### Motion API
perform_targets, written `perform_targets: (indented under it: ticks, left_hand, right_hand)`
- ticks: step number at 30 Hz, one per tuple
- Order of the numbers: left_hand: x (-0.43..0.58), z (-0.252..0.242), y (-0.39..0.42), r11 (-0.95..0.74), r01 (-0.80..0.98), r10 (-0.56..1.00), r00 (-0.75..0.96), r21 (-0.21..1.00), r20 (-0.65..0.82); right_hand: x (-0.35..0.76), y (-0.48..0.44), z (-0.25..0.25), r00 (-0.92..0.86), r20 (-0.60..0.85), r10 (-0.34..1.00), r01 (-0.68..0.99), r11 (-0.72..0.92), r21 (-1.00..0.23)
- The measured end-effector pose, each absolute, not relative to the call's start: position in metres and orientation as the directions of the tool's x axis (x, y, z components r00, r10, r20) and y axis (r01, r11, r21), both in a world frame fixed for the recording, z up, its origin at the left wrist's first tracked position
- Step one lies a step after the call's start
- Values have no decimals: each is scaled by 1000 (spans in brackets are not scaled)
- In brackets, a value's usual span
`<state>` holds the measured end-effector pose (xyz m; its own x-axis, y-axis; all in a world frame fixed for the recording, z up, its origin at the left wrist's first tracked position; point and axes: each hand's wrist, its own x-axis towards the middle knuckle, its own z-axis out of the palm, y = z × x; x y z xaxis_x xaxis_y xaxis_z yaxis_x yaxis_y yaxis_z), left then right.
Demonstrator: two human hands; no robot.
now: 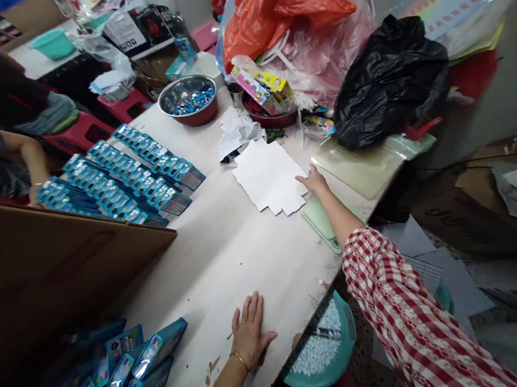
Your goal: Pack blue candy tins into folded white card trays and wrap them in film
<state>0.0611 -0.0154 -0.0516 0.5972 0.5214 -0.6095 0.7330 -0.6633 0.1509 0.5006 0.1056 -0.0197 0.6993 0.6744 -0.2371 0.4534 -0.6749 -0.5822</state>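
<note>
My left hand (251, 330) lies flat on the white table (227, 247) near its front edge, fingers stretched out, holding nothing. My right hand (314, 180) reaches far forward in a red-and-white checked sleeve and rests its fingertips on the right edge of a stack of white die-cut cards (269, 176). Whether it grips a card cannot be seen. Rows of blue blister-pack cards (120, 179) lie overlapped on the table's left side. More blue packs (125, 379) lie at the lower left.
A steel bowl (188, 100) of small blue items stands at the back. A black bag (388, 80) and orange bags (282, 2) crowd the far right. A teal basin (325, 351) of white pieces sits below the table edge. Another person's arm (23, 156) is at left.
</note>
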Motion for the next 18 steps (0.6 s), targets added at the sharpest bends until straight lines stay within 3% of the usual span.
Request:
perform_targets:
  ticks: [4,8,14,18]
  left_hand:
    - [60,-54,-12,-651,738,497,591,177,-636]
    - [59,-53,-9,-641,739,482,599,209,-640]
    - [57,-56,-13,-651,739,531,606,173,-593]
    - [56,-62,-16,-675,724,551,624,142,-554]
  right_hand:
    - [515,153,-34,742,-339,579,197,-671,-715]
    - [500,159,-32,639,-431,637,14,-570,-822]
    - [432,119,-20,574,-273,772,3,-336,-942]
    - [404,112,-24,514,-306,801,274,-491,-827]
